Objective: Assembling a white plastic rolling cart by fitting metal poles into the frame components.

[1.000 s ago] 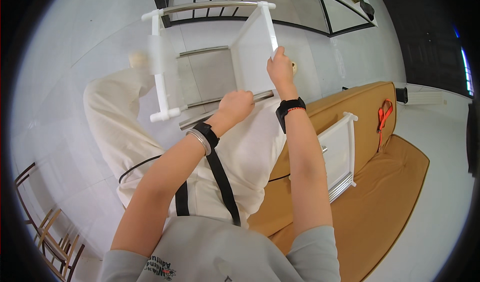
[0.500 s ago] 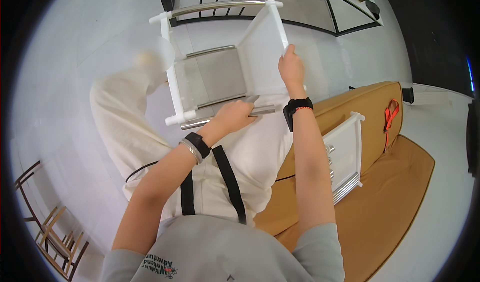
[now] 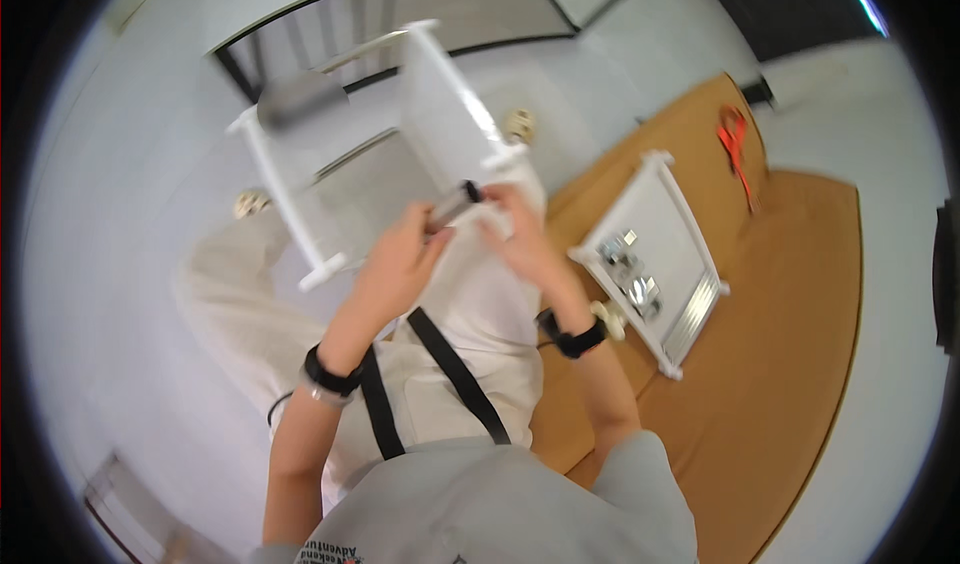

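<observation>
Brown cushion (image 3: 790, 304) is lying to my right; my left hand (image 3: 402, 269) is wrapping a metal tube (image 3: 449, 210) near the white frame (image 3: 284, 192); my right hand (image 3: 524, 239) is half-curling at its dark end (image 3: 472, 192), grip too blurred to tell.

A tan upholstered sofa (image 3: 780, 364) spreads from two to five o'clock, an orange-red strap (image 3: 734, 152) draped on it at two. Beyond, towards half past one, is a dark door (image 3: 775, 4) edged by a bright bluish strip (image 3: 866, 2). A black metal frame (image 3: 505, 45) spans eleven to one; blurred dark-framed furniture (image 3: 112, 531) sits at eight.
</observation>
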Action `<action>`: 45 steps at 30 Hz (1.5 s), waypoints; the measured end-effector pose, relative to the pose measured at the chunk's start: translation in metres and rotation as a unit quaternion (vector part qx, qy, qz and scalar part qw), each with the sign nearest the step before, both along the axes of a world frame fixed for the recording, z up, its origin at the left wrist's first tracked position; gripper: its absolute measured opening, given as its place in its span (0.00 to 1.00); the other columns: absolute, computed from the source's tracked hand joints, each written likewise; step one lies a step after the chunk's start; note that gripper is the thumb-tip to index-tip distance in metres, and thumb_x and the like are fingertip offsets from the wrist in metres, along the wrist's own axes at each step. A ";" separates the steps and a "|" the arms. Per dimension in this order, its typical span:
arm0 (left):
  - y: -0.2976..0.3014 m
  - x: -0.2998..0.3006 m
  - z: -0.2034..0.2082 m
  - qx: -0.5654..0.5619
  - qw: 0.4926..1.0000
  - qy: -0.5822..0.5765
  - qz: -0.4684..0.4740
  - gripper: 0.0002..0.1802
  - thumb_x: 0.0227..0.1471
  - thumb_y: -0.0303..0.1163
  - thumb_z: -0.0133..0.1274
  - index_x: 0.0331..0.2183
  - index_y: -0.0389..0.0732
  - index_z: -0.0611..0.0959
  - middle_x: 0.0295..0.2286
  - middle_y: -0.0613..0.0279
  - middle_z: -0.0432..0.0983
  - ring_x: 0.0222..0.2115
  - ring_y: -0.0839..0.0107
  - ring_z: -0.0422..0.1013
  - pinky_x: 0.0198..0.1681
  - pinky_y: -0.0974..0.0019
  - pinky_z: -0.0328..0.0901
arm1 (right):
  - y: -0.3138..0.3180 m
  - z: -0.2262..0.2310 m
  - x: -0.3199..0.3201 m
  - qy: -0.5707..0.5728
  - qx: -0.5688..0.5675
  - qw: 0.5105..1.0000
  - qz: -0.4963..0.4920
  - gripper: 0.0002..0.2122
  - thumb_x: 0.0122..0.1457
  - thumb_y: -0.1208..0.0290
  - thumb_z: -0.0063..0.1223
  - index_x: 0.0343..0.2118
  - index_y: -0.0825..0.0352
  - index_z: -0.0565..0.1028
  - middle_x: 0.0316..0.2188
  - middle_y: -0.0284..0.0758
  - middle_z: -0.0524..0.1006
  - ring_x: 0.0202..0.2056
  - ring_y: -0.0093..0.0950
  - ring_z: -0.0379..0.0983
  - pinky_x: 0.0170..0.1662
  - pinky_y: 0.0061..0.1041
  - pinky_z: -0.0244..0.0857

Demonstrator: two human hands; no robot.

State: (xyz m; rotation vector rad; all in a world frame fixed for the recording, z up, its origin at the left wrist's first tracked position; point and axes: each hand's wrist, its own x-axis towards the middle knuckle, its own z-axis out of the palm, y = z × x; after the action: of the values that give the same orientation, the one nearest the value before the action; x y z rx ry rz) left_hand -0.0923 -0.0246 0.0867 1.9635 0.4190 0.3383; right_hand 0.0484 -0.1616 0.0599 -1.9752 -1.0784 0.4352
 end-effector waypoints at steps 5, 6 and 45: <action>-0.024 -0.007 0.024 -0.113 0.989 -0.077 -0.056 0.11 0.54 0.31 0.41 0.37 0.35 0.67 0.30 0.53 0.71 0.33 0.63 0.68 0.38 0.65 0.61 | -0.020 -0.004 -0.082 0.148 0.082 0.985 0.016 0.19 0.51 0.67 0.51 0.43 0.72 0.63 0.40 0.47 0.67 0.44 0.39 0.65 0.46 0.30 0.58; -0.030 -0.009 0.026 -0.173 0.980 -0.086 -0.038 0.11 0.55 0.32 0.40 0.37 0.35 0.67 0.32 0.55 0.71 0.35 0.66 0.67 0.39 0.66 0.61 | -0.019 -0.001 -0.087 0.144 0.086 0.986 -0.003 0.19 0.51 0.67 0.51 0.43 0.72 0.63 0.40 0.47 0.67 0.44 0.39 0.65 0.46 0.30 0.58; 0.088 -0.056 -0.082 0.277 0.944 0.131 0.121 0.19 0.52 0.33 0.42 0.42 0.29 0.69 0.55 0.46 0.43 0.53 0.46 0.49 0.51 0.56 0.54 | -0.353 -0.095 0.067 -0.116 -0.343 0.662 -0.657 0.24 0.49 0.73 0.46 0.52 0.62 0.62 0.36 0.50 0.64 0.39 0.47 0.62 0.47 0.38 0.56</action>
State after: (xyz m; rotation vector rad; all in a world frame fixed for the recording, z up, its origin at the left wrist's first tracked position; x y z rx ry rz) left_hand -0.1479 0.0636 0.0043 2.5273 0.8100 0.3789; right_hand 0.1149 -0.5142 -0.0351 -2.9004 0.7342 -0.3015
